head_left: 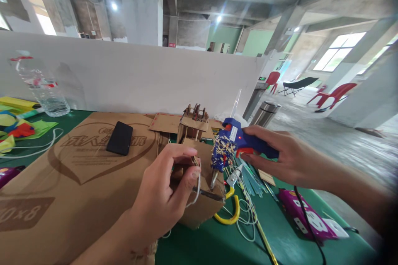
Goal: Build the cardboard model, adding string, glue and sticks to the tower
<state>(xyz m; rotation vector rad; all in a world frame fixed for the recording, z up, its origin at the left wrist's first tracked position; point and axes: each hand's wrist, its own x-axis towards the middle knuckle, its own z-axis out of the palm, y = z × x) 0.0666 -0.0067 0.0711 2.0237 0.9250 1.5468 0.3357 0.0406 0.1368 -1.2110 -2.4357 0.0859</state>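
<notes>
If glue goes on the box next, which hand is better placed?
Right, most likely: the right hand holds the glue gun, its nozzle angled down toward the box. The left hand pinches a small brown piece, with white cord at its fingertips.

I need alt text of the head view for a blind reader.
A person's right hand holds a blue glue gun, its nozzle pointing down, while the left hand pinches a small cardboard piece near a cardboard box on a green table.

Head-worn view, facing forward, tilted down
</notes>
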